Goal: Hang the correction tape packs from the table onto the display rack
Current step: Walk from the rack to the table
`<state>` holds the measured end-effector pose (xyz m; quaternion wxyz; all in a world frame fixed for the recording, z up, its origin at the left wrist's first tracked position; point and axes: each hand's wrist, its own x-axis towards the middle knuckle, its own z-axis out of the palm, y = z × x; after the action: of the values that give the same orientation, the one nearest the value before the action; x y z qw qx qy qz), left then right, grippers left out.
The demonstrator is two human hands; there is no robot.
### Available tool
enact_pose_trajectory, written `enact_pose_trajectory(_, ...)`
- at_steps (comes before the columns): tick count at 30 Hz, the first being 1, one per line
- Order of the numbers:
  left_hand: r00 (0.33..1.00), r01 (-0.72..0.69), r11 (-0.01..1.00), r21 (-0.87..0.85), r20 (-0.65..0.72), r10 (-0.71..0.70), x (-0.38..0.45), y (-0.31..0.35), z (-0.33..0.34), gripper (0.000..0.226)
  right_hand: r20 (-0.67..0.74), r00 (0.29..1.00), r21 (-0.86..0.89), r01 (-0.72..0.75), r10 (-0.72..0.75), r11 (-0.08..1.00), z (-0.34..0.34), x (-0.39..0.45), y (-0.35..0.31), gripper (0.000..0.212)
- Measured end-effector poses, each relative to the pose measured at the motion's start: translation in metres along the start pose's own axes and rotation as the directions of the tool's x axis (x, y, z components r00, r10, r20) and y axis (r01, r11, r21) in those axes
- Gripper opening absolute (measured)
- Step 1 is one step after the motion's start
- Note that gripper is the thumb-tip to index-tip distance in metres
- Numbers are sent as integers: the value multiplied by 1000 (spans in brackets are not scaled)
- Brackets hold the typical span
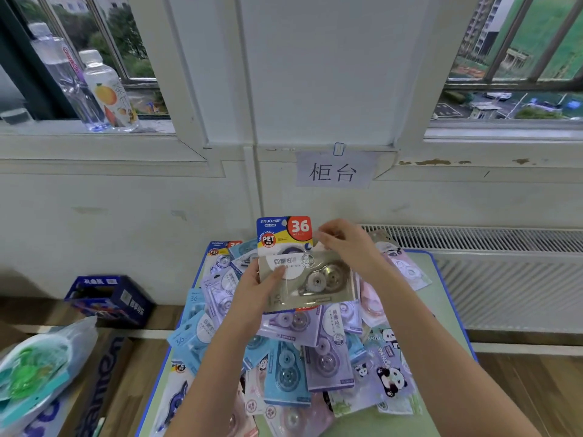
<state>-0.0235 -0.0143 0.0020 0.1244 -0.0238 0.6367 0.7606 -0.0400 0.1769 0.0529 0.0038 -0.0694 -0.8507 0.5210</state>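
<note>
Above a heap of correction tape packs [303, 351] in lilac, pale blue and panda-print card, both hands work at a small stack lifted clear of the pile. The left hand [257, 283] grips the stack from its left edge, thumb laid across the front of a beige, clear-fronted correction tape pack [315, 283] lying sideways. Behind it stands a blue, yellow and red carded pack marked "36" [284, 233], upright, its hanger end on top. The right hand [345, 247] pinches the upper right corner of the stack, about where the two packs overlap; exactly which card its fingertips hold I cannot tell.

The step in hand looks like gathering and squaring up packs before carrying them off. To do it well, turn the beige pack upright so that its hanging hole lines up with the hole of the "36" pack; otherwise they will not go onto one peg together. Keep the left thumb pressing firmly, since glossy blister fronts probably slide on each other. Let the right hand do the aligning with light touches at the top edge.

The green worktop with a blue rim [438, 298] is heaped nearly to its edge, so lifting straight up avoids dragging neighbours off. No display rack shows in view; it must be sought elsewhere.
</note>
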Motion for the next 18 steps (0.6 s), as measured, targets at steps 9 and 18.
enact_pose_trajectory(9,986,70,991,-118,-144,-86,1,-11,4,12,360,927,-201,-30,103,979,3,-29,33,22)
enact_pose_trajectory(18,946,272,875,-400,-52,-319,6,-13,34,27,238,960,118,-177,145,977,-14,-48,60,9)
